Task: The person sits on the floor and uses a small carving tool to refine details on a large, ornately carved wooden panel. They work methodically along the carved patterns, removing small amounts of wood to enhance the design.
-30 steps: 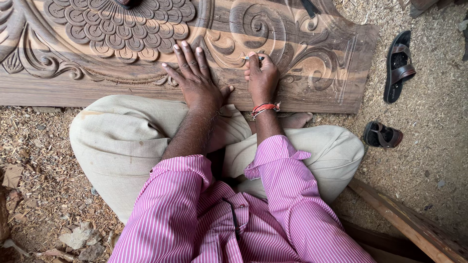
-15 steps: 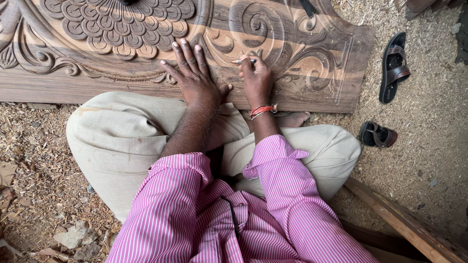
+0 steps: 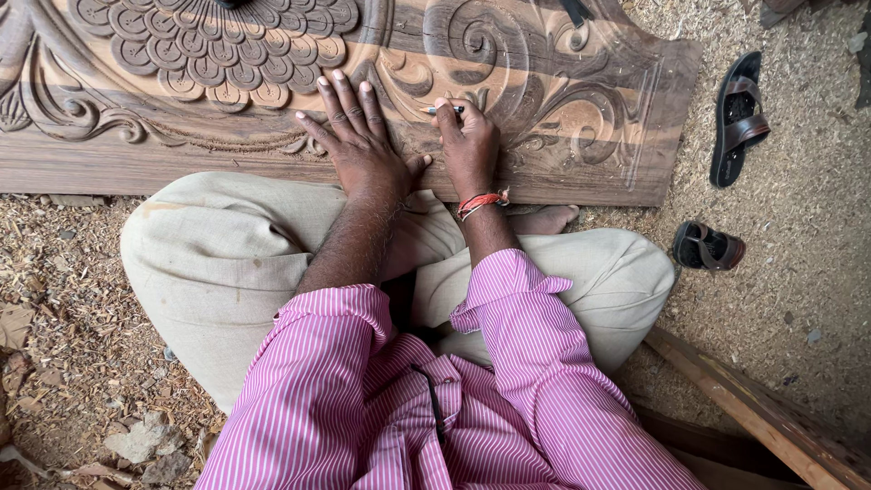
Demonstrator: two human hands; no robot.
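A large carved wooden panel (image 3: 562,82) with a flower and scroll pattern lies on the ground in front of my crossed legs. My left hand (image 3: 358,145) rests flat on it, fingers spread, beside the flower carving. Just to its right, my right hand (image 3: 470,145) is closed around a pencil (image 3: 442,110) whose tip touches the carving near a scroll. A red thread band circles my right wrist.
Wood shavings and sawdust (image 3: 798,272) cover the ground all around. Two dark sandals (image 3: 737,118) (image 3: 708,247) lie to the right of the panel. A wooden plank (image 3: 753,408) runs along the lower right. Stone and wood scraps (image 3: 136,440) sit at lower left.
The view has shifted a little. Both hands stay on the panel, the right hand with the pencil sitting slightly lower and nearer the left hand.
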